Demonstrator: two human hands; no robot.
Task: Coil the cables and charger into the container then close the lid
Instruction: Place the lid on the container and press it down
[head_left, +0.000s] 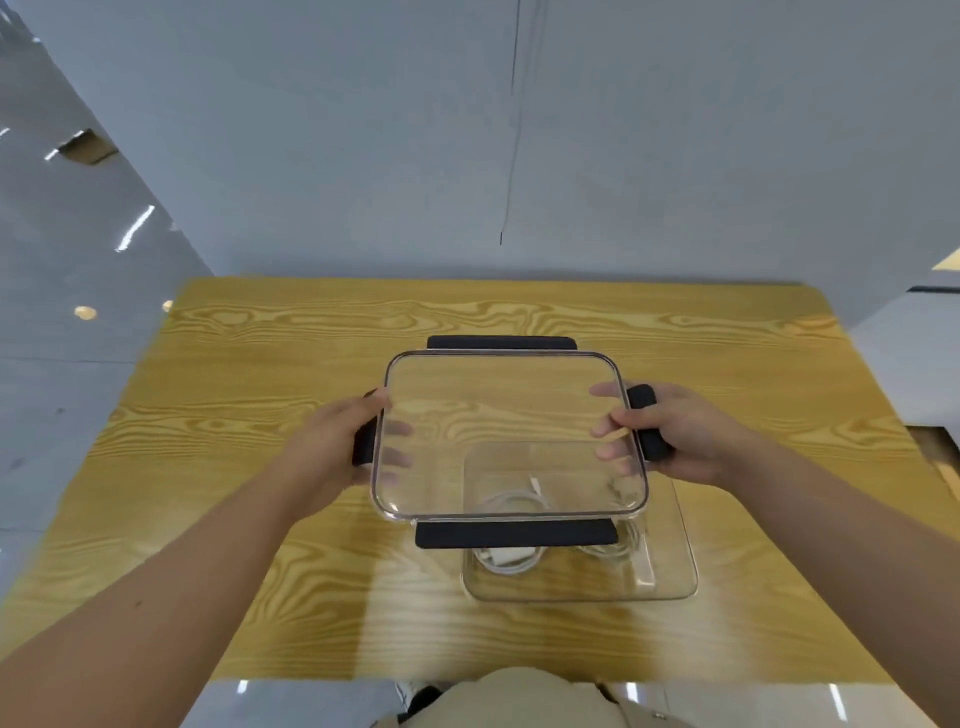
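A clear lid (498, 395) with black clips on its four sides is held in the air above the table. My left hand (332, 441) grips its left edge and my right hand (675, 431) grips its right edge. Below and to the right stands the clear container (675, 582), partly covered by the lid. Inside it lie coiled white cables (511, 564) and a white charger (506, 555); more white cable (621, 543) lies at its right side.
The wooden table (260, 395) reaches to a grey wall at the back. Grey floor lies to the left and right. My lap (519, 701) shows at the near table edge.
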